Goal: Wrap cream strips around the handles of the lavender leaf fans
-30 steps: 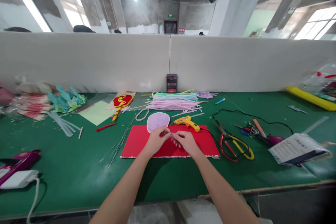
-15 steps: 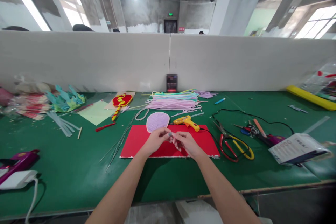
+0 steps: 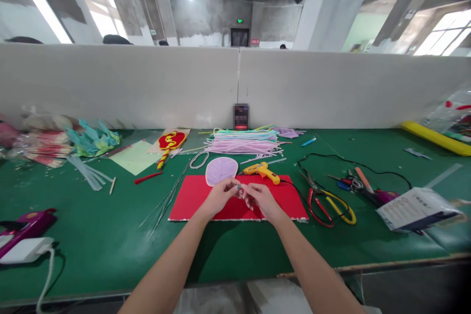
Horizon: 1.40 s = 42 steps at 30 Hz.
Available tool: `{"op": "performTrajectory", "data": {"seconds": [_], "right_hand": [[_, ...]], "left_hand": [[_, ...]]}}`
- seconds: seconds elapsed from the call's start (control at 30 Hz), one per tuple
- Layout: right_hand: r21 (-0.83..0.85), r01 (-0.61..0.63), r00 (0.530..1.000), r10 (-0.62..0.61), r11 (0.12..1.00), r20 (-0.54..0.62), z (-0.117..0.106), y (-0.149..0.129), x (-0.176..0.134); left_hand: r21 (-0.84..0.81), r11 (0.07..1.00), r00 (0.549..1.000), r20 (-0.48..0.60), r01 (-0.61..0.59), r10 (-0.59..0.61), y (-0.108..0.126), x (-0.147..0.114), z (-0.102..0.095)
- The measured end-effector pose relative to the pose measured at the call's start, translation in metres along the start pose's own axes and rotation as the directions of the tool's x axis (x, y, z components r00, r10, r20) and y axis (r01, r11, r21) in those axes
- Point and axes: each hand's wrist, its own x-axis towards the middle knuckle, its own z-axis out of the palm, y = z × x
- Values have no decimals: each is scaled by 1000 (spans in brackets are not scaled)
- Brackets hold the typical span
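Observation:
Over the red board (image 3: 195,206), my left hand (image 3: 222,197) and my right hand (image 3: 260,200) meet at their fingertips. Both are pinched closed, and whatever lies between the fingers is too small to make out. Just beyond my left hand, a purple oval piece with a pale rim (image 3: 221,170) rests partly on the board. A yellow glue gun (image 3: 262,170) lies at the board's far edge, beyond my right hand. Further back is a pile of lilac and mint pipe cleaners (image 3: 243,143). A white loop (image 3: 199,160) sits left of the oval piece.
Red-and-yellow-handled scissors or pliers (image 3: 326,203) lie right of the board, near a white box (image 3: 419,208). Thin wires (image 3: 167,198) lie to its left. A red-and-yellow fan-shaped craft piece (image 3: 171,144) is at back left. A phone (image 3: 241,117) leans on the white partition (image 3: 147,83).
My hands stay together over the board, with only a slight shift of the fingers. Nothing else on the table has visibly moved.

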Motion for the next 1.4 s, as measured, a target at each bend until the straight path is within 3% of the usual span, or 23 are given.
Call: {"op": "performTrajectory", "data": {"seconds": [0.6,0.9,1.4], "right_hand": [[-23,2,999,-1,1000,35,-2,3,1],[-182,74,997,-72,980,18,-3,0,1],[-159,83,996,-76,984,47,-3,-1,1]], "left_hand": [[14,1000,1000,-21,-4,4,5,-1,0],[61,998,1000,13,-5,4,3,-2,-1],[65,998,999,39,-22,20,10,-4,-2]]}}
